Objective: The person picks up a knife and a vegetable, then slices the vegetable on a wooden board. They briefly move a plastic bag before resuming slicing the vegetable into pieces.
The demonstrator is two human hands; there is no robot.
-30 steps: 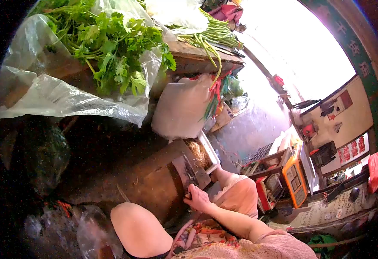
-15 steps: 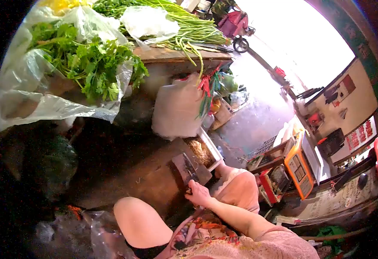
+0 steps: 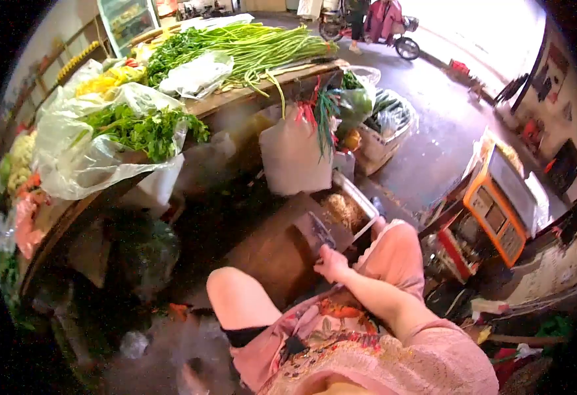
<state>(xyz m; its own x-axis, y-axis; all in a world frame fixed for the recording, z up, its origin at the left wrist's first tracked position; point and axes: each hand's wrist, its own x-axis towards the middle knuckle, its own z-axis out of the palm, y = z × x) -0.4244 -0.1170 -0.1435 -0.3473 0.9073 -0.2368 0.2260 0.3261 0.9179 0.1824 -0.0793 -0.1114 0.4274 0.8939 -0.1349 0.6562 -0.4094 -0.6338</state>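
Note:
My right hand is closed round the handle of a wide, dark-bladed knife. The blade rests over a brown wooden board between my knees. Just beyond the blade, a white box holds a tan, shredded-looking mass. At the bottom left, a blurred skin-coloured patch shows beside clear plastic; it may be my left hand, but its fingers cannot be made out.
A table bears long green beans, leafy greens and plastic bags. White bag hangs from its edge. An orange-framed scale stands right. Farther back are a crate and a person by a wheeled vehicle.
The view has shifted, showing more of the table at left and the floor beyond. My right hand still grips the knife, with little visible change against the board.

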